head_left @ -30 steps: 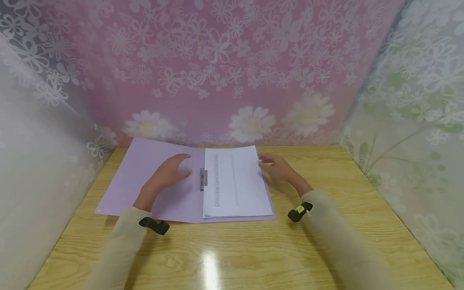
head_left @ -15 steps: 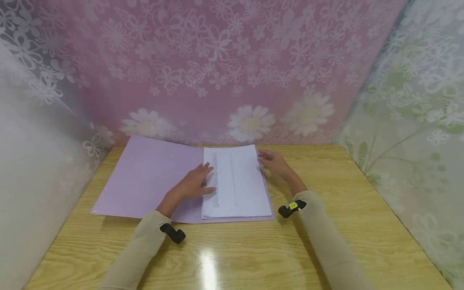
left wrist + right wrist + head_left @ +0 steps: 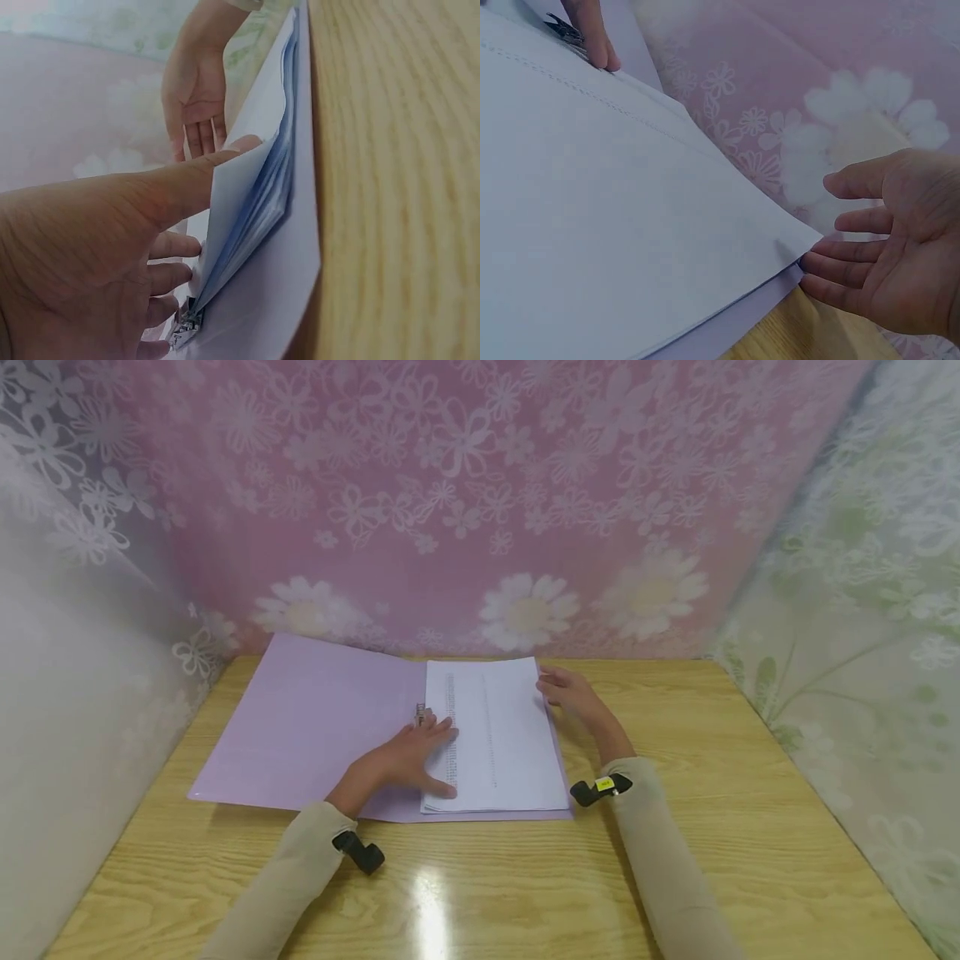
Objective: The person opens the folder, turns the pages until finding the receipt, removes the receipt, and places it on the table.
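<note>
Along the far edge of a wooden table (image 3: 540, 885), from near its far left corner to just past the middle: a lilac folder (image 3: 322, 718) spread wide, with a stack of printed paper (image 3: 517, 735) on its right panel and a metal clip (image 3: 421, 713) at the stack's left margin. Probably at the step of steadying and squaring the paper. For a next move, likely a need for even pressure beside the clip and a gentle nudge at the opposite edge, without creasing the top sheet. Of the 2 hands, neither clenched. Beside the clip, over the left margin, the left hand (image 3: 405, 756), splayed and grasping nothing. At the stack's far right corner, the right hand (image 3: 573, 695), loose, with fingertips just at the paper's edge and no pinch. Hard to tell pressing from mere resting. Clear only in the left wrist view: sheets gathered at the clip yet fanned apart at the near left corner. Clearest in the right wrist view: a gap between right thumb and paper. From the head view alone: the whole layout.
</note>
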A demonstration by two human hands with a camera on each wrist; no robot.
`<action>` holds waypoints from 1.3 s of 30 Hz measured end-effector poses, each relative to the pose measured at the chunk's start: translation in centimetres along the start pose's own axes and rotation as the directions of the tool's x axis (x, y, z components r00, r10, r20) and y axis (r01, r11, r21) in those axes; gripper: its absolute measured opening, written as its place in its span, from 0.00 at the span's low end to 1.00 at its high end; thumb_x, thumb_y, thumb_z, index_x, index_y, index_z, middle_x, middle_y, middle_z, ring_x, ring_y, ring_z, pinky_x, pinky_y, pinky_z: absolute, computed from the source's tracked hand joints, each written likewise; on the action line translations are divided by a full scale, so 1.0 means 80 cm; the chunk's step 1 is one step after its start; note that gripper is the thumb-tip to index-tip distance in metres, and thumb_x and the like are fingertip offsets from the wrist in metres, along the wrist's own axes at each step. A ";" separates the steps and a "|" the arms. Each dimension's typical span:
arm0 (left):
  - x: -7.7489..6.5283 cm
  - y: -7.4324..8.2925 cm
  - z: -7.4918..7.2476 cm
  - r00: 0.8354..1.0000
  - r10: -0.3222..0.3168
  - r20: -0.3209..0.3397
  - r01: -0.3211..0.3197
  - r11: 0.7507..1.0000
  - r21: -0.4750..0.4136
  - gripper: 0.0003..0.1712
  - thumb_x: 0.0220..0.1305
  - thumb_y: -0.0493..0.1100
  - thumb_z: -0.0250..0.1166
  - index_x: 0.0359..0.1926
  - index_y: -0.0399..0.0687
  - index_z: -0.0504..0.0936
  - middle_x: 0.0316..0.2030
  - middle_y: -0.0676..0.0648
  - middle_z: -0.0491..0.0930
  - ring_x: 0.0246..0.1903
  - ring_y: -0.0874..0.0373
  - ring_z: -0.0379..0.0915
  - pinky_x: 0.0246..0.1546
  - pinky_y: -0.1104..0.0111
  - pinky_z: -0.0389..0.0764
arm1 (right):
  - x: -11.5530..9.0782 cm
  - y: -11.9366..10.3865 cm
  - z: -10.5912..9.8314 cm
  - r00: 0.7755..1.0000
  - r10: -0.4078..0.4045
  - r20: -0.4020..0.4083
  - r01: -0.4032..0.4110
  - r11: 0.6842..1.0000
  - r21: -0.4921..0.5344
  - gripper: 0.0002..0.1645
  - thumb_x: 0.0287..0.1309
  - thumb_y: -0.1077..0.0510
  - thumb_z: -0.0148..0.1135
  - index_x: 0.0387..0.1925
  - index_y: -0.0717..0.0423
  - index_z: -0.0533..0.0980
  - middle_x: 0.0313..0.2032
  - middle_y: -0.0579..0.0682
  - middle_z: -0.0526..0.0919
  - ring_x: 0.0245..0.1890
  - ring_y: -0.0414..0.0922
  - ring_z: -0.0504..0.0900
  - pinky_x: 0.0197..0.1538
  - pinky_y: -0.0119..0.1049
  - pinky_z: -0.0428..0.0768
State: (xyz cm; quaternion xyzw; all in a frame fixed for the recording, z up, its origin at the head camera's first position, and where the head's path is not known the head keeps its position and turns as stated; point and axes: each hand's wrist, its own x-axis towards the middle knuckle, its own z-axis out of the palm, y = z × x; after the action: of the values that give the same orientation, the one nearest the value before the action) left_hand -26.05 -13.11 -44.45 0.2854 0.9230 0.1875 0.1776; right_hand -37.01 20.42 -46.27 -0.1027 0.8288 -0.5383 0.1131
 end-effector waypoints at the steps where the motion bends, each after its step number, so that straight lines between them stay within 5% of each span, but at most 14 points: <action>1: -0.001 0.002 0.000 1.000 0.001 0.007 -0.001 1.000 0.000 0.61 0.58 0.65 0.73 0.81 0.43 0.52 0.82 0.41 0.44 0.81 0.38 0.33 0.79 0.41 0.40 | -0.001 -0.001 -0.001 1.000 0.003 0.001 -0.003 1.000 0.003 0.38 0.76 0.53 0.54 0.78 0.63 0.56 0.72 0.68 0.66 0.72 0.63 0.69 0.72 0.56 0.70; 13: -0.014 0.010 -0.001 1.000 -0.003 0.017 0.002 0.999 0.047 0.54 0.61 0.57 0.74 0.79 0.42 0.58 0.81 0.43 0.51 0.81 0.44 0.43 0.80 0.47 0.46 | 0.000 -0.007 0.000 0.999 0.002 -0.032 -0.001 1.000 0.030 0.36 0.77 0.53 0.54 0.77 0.62 0.58 0.71 0.68 0.68 0.71 0.62 0.69 0.72 0.57 0.70; 25: -0.012 0.008 0.001 0.999 0.020 -0.047 -0.017 0.998 0.055 0.50 0.54 0.56 0.79 0.73 0.42 0.70 0.77 0.44 0.62 0.78 0.44 0.55 0.78 0.50 0.57 | -0.001 -0.001 -0.001 0.996 0.012 -0.088 -0.003 0.994 0.108 0.30 0.76 0.58 0.55 0.73 0.65 0.66 0.69 0.67 0.72 0.69 0.62 0.72 0.68 0.58 0.74; 39: -0.011 0.008 0.001 0.998 0.019 -0.056 -0.016 0.999 0.050 0.50 0.52 0.56 0.80 0.72 0.42 0.72 0.76 0.43 0.63 0.77 0.44 0.57 0.77 0.50 0.60 | 0.001 0.011 -0.005 0.996 -0.050 -0.073 0.056 0.995 0.085 0.28 0.75 0.60 0.56 0.72 0.63 0.68 0.68 0.65 0.74 0.65 0.61 0.75 0.60 0.44 0.82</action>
State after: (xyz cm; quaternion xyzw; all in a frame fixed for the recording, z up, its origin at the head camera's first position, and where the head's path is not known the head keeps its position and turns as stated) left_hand -25.02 -13.09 -44.03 0.2922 0.9295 0.1742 0.1427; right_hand -37.24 21.09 -46.96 -0.1003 0.8050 -0.5800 0.0736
